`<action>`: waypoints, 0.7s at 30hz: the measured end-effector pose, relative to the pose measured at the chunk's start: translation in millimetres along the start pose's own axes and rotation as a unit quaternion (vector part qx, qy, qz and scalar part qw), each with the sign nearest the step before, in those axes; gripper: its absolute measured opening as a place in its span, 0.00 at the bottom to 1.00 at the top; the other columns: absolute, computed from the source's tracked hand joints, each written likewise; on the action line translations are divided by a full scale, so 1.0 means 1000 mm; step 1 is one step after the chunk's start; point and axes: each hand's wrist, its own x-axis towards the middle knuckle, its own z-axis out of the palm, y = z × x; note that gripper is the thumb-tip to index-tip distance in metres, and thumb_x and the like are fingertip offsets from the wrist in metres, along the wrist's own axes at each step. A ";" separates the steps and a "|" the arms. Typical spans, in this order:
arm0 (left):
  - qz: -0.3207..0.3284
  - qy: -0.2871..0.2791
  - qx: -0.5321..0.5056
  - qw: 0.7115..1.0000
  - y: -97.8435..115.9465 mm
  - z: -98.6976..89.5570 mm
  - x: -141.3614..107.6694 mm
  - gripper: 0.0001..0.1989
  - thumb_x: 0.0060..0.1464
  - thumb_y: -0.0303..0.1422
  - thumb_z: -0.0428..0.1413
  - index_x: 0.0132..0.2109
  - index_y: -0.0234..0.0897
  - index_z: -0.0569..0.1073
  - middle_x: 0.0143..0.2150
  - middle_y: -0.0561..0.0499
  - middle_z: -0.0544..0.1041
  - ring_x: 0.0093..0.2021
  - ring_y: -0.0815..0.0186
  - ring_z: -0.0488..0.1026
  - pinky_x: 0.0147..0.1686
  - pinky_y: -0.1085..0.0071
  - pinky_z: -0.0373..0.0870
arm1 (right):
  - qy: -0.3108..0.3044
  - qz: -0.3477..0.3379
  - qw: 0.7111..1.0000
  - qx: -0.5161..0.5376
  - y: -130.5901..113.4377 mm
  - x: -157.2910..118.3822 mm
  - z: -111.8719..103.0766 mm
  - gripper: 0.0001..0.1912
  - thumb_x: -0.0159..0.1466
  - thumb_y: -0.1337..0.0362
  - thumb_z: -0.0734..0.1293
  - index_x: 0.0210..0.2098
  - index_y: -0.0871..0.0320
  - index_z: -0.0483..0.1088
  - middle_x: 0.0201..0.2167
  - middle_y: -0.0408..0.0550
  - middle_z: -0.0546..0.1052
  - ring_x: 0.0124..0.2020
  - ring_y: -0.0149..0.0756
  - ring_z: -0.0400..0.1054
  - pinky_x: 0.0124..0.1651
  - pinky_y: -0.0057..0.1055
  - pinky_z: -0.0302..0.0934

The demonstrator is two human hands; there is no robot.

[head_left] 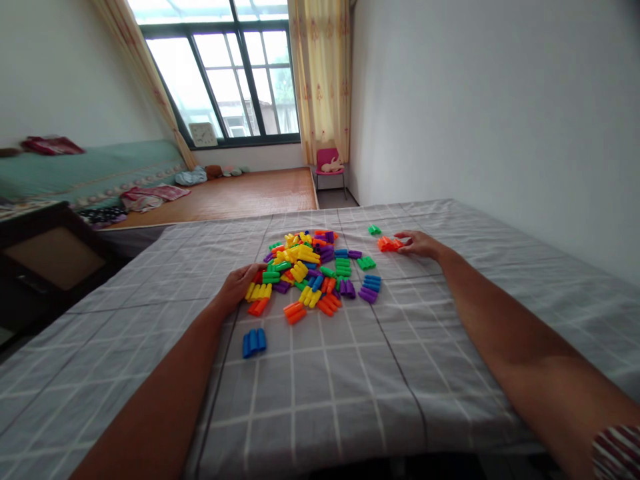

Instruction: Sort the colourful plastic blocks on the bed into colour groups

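A pile of colourful plastic pieces (300, 267) in yellow, green, orange, purple and blue lies on a grey checked cloth (340, 387). My left hand (240, 283) rests at the pile's left edge, its fingers against red and yellow pieces (259, 292); whether it grips any is hidden. To the right of the pile, my right hand (419, 244) has its fingertips closed on an orange piece (389, 245). Just beyond that lies a small green piece (374, 230). A blue piece (254, 343) sits apart, nearer to me.
Beyond the cloth is a low bed (240, 193) with clothes at its left. A pink chair (328, 160) holds a soft toy near the curtain. At the left stands a dark cabinet (45, 260); a white wall (475, 113) runs along the right.
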 end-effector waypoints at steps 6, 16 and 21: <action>-0.003 -0.009 -0.016 1.000 -0.006 0.000 0.003 0.31 0.49 0.55 0.53 0.48 0.34 0.77 0.38 0.47 0.81 0.35 0.61 0.76 0.31 0.70 0.71 | 0.129 -0.081 0.987 -0.046 -0.060 -0.008 -0.004 0.24 0.54 0.65 0.69 0.51 0.60 0.71 0.48 0.55 0.75 0.37 0.36 0.71 0.42 0.34 0.67; 0.002 -0.016 -0.043 0.999 -0.008 0.002 0.002 0.32 0.49 0.56 0.53 0.47 0.33 0.77 0.38 0.47 0.81 0.34 0.62 0.75 0.31 0.70 0.70 | -0.174 -0.458 0.871 -0.031 -0.193 -0.069 0.094 0.14 0.62 0.57 0.67 0.44 0.57 0.75 0.41 0.50 0.77 0.44 0.38 0.68 0.49 0.34 0.60; 0.008 -0.020 -0.051 0.998 -0.013 0.003 0.004 0.32 0.48 0.56 0.54 0.47 0.32 0.77 0.39 0.46 0.80 0.35 0.61 0.75 0.32 0.70 0.70 | -0.155 -0.474 0.860 -0.104 -0.198 -0.082 0.102 0.24 0.57 0.55 0.72 0.51 0.55 0.71 0.47 0.53 0.74 0.49 0.43 0.64 0.51 0.39 0.57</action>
